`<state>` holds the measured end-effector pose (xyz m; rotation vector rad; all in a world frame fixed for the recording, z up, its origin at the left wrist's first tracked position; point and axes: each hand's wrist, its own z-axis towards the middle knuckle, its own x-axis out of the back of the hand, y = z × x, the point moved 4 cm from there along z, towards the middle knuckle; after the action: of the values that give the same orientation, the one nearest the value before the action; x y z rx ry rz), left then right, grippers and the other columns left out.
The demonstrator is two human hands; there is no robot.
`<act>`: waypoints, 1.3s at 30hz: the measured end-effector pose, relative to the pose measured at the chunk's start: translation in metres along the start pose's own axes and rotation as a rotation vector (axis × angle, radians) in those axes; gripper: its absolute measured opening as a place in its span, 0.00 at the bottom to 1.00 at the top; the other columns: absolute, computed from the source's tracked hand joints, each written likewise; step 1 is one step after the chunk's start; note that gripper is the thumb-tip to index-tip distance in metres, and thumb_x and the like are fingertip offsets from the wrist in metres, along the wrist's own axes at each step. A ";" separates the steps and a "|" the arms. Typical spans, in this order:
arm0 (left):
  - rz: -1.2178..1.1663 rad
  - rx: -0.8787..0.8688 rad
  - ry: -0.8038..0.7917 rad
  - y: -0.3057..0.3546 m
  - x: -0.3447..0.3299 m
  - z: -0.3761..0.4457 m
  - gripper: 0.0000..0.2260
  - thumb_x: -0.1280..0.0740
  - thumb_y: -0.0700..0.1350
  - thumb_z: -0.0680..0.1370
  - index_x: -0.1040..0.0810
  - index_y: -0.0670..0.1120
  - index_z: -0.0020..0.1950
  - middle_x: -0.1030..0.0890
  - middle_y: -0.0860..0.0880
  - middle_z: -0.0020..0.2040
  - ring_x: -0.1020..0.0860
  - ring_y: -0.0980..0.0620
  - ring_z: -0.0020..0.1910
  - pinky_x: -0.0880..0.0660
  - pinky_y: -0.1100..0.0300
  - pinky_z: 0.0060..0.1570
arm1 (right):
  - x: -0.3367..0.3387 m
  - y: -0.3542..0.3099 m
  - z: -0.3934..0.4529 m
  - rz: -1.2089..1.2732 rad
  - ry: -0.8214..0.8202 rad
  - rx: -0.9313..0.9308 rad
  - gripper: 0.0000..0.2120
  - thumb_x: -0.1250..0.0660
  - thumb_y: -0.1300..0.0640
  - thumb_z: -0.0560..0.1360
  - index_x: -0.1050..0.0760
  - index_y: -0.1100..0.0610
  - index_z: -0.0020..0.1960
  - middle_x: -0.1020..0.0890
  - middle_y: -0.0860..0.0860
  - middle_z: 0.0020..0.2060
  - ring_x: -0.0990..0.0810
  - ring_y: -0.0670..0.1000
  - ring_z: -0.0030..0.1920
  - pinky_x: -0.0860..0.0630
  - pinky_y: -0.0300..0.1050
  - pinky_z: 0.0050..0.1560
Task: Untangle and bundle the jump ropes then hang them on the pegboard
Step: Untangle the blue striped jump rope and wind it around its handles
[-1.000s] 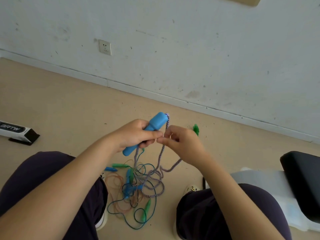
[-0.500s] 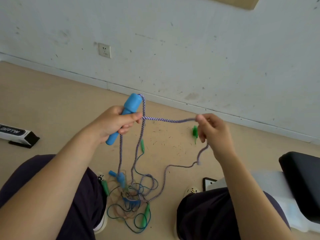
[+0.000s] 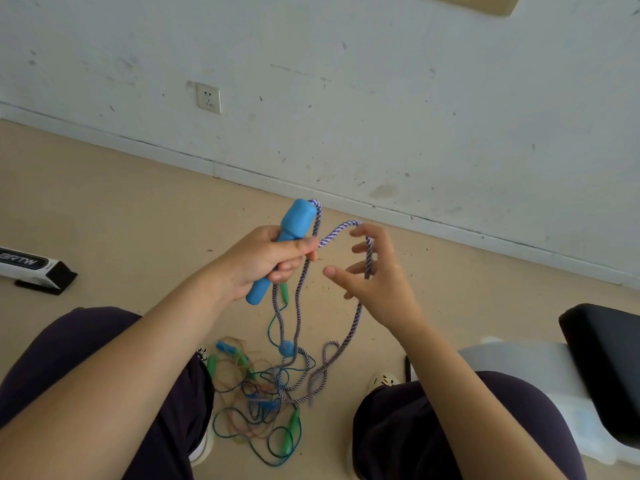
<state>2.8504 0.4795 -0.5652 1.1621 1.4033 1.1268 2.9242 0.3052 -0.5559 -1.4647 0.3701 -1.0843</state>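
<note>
My left hand [image 3: 266,259] grips a blue jump-rope handle [image 3: 285,244], held upright, with the thumb pinning the purple-and-white braided rope [image 3: 299,306] against it. The rope arcs from the thumb over the spread fingers of my right hand [image 3: 375,278] and hangs down past the palm. Its lower loops drop into a tangled pile of thin ropes [image 3: 259,400] on the floor between my knees, with green handles [image 3: 289,434] and small blue handles [image 3: 227,348] among them. A second blue handle end [image 3: 287,348] dangles above the pile.
A white wall with a socket [image 3: 208,97] stands ahead; a tan board's lower edge [image 3: 485,3] shows at the top. A white-and-black box [image 3: 33,268] lies on the floor at left. A black seat [image 3: 604,368] on white sheeting sits at right.
My right hand has come back in toward the left hand and opened its fingers, so the rope that was stretched taut between the hands now loops slack over them.
</note>
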 end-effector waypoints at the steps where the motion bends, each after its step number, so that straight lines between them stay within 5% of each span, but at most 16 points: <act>1: 0.005 -0.005 0.023 0.001 0.002 0.000 0.11 0.29 0.54 0.75 0.18 0.49 0.37 0.34 0.52 0.26 0.37 0.56 0.22 0.36 0.66 0.25 | 0.004 -0.001 0.000 0.035 0.062 0.009 0.25 0.21 0.53 0.68 0.33 0.48 0.56 0.26 0.51 0.51 0.20 0.47 0.38 0.18 0.48 0.41; 5: 0.063 0.013 0.064 -0.004 0.000 0.000 0.11 0.28 0.53 0.76 0.18 0.47 0.38 0.34 0.51 0.26 0.37 0.55 0.23 0.36 0.65 0.26 | 0.007 -0.004 0.000 0.179 0.034 -0.041 0.25 0.22 0.52 0.66 0.35 0.55 0.53 0.22 0.54 0.37 0.24 0.49 0.36 0.26 0.43 0.39; 9: 0.093 0.052 -0.068 -0.010 -0.016 -0.002 0.11 0.28 0.53 0.76 0.17 0.48 0.38 0.31 0.50 0.26 0.36 0.55 0.23 0.36 0.64 0.27 | -0.014 -0.005 -0.006 -0.055 -0.150 0.000 0.16 0.21 0.53 0.67 0.26 0.50 0.49 0.23 0.53 0.45 0.25 0.45 0.41 0.27 0.35 0.44; 11: 0.094 0.077 -0.097 -0.010 -0.017 -0.002 0.13 0.28 0.56 0.74 0.18 0.46 0.38 0.28 0.50 0.27 0.34 0.54 0.24 0.34 0.64 0.28 | -0.019 -0.005 -0.006 -0.157 -0.149 0.028 0.12 0.23 0.52 0.70 0.24 0.57 0.42 0.24 0.55 0.43 0.26 0.47 0.42 0.28 0.38 0.45; 13: 0.118 0.080 -0.109 -0.008 -0.012 -0.003 0.15 0.28 0.57 0.74 0.20 0.46 0.39 0.26 0.49 0.30 0.32 0.54 0.26 0.31 0.64 0.31 | -0.015 -0.003 -0.003 -0.103 -0.151 -0.005 0.20 0.27 0.48 0.72 0.25 0.66 0.37 0.24 0.59 0.35 0.30 0.48 0.34 0.32 0.41 0.37; 17: 0.127 0.062 -0.027 -0.001 0.006 -0.005 0.12 0.27 0.56 0.74 0.16 0.48 0.41 0.26 0.50 0.30 0.31 0.54 0.27 0.29 0.64 0.32 | 0.022 0.001 0.005 -0.018 0.098 -0.051 0.20 0.32 0.46 0.76 0.24 0.60 0.32 0.22 0.62 0.31 0.31 0.48 0.31 0.36 0.40 0.33; 20: 0.116 0.032 0.046 0.000 0.016 -0.006 0.12 0.28 0.56 0.72 0.17 0.47 0.40 0.27 0.51 0.29 0.33 0.55 0.26 0.30 0.65 0.31 | 0.054 0.006 0.009 0.060 0.245 -0.072 0.23 0.31 0.44 0.75 0.25 0.64 0.35 0.21 0.52 0.28 0.28 0.47 0.31 0.31 0.37 0.35; 24: 0.184 0.042 -0.030 -0.008 0.003 -0.006 0.11 0.29 0.54 0.76 0.18 0.46 0.42 0.28 0.51 0.28 0.33 0.55 0.26 0.29 0.65 0.32 | 0.037 0.001 0.005 0.070 -0.046 -0.073 0.21 0.26 0.42 0.66 0.21 0.60 0.44 0.23 0.51 0.29 0.26 0.50 0.30 0.28 0.45 0.33; 28: 0.228 0.059 -0.087 -0.016 -0.017 -0.005 0.13 0.30 0.51 0.79 0.21 0.50 0.35 0.25 0.50 0.29 0.30 0.54 0.26 0.29 0.63 0.32 | -0.007 -0.001 -0.005 -0.074 -0.291 -0.006 0.09 0.27 0.51 0.73 0.20 0.57 0.43 0.27 0.48 0.27 0.31 0.47 0.30 0.34 0.43 0.33; 30: 0.177 0.053 -0.072 -0.014 -0.016 -0.004 0.11 0.29 0.52 0.77 0.19 0.47 0.38 0.24 0.49 0.30 0.28 0.53 0.28 0.27 0.62 0.34 | -0.004 -0.003 -0.002 -0.147 -0.213 0.047 0.08 0.31 0.55 0.77 0.22 0.54 0.40 0.28 0.42 0.25 0.32 0.42 0.29 0.34 0.38 0.32; 35: 0.137 0.033 -0.004 -0.012 0.001 -0.004 0.10 0.29 0.51 0.76 0.18 0.48 0.39 0.22 0.48 0.31 0.25 0.51 0.30 0.25 0.61 0.35 | 0.054 0.001 0.008 0.077 0.369 -0.063 0.14 0.38 0.54 0.82 0.27 0.53 0.38 0.27 0.46 0.26 0.32 0.45 0.26 0.33 0.37 0.28; 39: 0.171 0.037 -0.046 -0.017 -0.002 -0.005 0.10 0.30 0.51 0.79 0.18 0.50 0.39 0.26 0.49 0.27 0.30 0.51 0.24 0.26 0.61 0.33 | 0.047 0.001 0.007 0.136 0.179 -0.079 0.09 0.36 0.54 0.81 0.22 0.57 0.45 0.23 0.48 0.28 0.29 0.48 0.27 0.30 0.39 0.30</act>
<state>2.8438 0.4756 -0.5813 1.3474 1.3136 1.1886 2.9537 0.2733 -0.5373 -1.3939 0.6368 -1.1034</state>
